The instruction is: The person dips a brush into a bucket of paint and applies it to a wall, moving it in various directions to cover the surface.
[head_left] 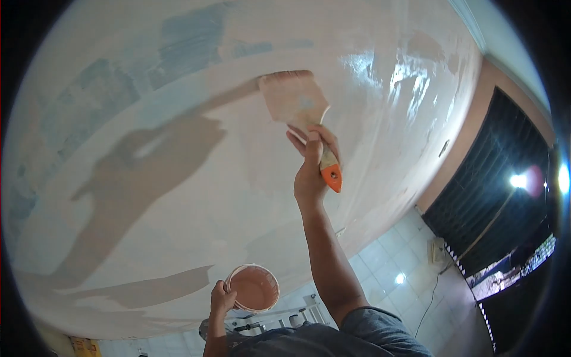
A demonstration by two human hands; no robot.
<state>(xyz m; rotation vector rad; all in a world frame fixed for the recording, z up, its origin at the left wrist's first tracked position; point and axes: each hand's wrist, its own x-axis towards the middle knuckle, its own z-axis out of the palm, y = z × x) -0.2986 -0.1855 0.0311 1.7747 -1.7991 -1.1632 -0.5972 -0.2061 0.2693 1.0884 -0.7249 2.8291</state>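
Note:
My right hand [314,163] is raised and closed round the handle of a wide paintbrush [295,98]. The handle ends in an orange tip, and the bristle end lies against or very close to the wall [238,178]. Low in the view, my left hand [222,299] grips the rim of a small paint bucket [254,288] with pinkish-brown paint inside. Pale pink paint covers much of the wall, with bluish-grey patches at the upper left and wet, shiny streaks at the upper right.
Below me is part of a metal ladder [309,314]. White floor tiles [392,256] lie to the right. A bright lamp [518,181] on a pole shines before a dark shutter [476,178], with a cable [427,306] on the floor. A yellow object [85,347] is at the lower left.

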